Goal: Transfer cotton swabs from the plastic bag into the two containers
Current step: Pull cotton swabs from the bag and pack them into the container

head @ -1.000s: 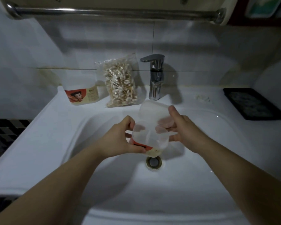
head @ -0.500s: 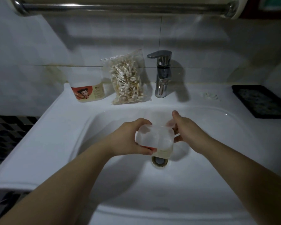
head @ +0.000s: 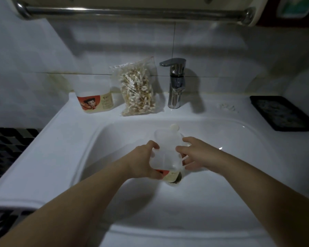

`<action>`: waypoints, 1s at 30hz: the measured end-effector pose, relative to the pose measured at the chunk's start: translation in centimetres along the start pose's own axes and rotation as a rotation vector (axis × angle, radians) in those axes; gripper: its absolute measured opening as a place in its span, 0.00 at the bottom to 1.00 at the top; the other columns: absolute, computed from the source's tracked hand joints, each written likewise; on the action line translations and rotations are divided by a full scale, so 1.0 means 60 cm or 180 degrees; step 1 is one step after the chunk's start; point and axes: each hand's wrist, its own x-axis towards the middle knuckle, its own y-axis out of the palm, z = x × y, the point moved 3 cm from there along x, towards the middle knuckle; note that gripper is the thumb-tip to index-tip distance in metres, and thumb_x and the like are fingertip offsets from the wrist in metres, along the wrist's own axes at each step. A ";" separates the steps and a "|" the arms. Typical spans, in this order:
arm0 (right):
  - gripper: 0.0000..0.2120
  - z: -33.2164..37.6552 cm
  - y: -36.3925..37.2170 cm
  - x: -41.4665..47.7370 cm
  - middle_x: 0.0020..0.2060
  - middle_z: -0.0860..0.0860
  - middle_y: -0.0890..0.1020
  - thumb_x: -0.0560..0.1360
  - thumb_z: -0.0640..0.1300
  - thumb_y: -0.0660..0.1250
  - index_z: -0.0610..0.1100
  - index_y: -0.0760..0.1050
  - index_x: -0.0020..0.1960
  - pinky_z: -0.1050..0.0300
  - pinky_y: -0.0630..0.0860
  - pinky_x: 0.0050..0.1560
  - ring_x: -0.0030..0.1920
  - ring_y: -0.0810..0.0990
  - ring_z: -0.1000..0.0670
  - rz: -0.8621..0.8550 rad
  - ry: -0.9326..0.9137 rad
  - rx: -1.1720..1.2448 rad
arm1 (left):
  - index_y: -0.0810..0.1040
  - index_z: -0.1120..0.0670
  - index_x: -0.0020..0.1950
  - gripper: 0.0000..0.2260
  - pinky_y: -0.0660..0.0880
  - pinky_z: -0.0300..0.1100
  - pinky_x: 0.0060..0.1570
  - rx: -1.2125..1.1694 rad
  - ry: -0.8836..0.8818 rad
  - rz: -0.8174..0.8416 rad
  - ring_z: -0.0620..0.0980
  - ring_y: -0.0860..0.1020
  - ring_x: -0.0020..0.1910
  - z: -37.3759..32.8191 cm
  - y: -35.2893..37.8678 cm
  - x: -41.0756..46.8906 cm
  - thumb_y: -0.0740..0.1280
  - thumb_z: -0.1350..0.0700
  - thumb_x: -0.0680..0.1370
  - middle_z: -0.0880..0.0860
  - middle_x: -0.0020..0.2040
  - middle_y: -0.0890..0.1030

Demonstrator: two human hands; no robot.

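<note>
The left hand (head: 144, 160) grasps the container (head: 165, 157) to steady it, while the right hand (head: 194, 155), fingers spread and unclenched, touches the opposite side, presumably to open it.

A home bathroom: white washbasin (head: 64, 139), chrome tap (head: 175, 82), tiled wall (head: 43, 56) and towel rail (head: 132, 12) above.

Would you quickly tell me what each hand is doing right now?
Left hand: gripping the clear container.
Right hand: open, fingers spread, touching the container's other side.
</note>
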 end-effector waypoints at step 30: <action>0.43 0.267 0.089 0.070 0.67 0.48 0.77 0.67 0.66 0.73 0.56 0.61 0.77 0.53 0.75 0.61 0.65 0.77 0.44 -0.1161 -0.1751 -0.0649 | 0.72 0.50 0.66 0.11 0.81 0.56 0.55 -0.3783 -0.0311 -0.2047 0.49 0.82 0.51 0.024 -0.211 0.027 0.60 0.53 0.84 0.55 0.59 0.81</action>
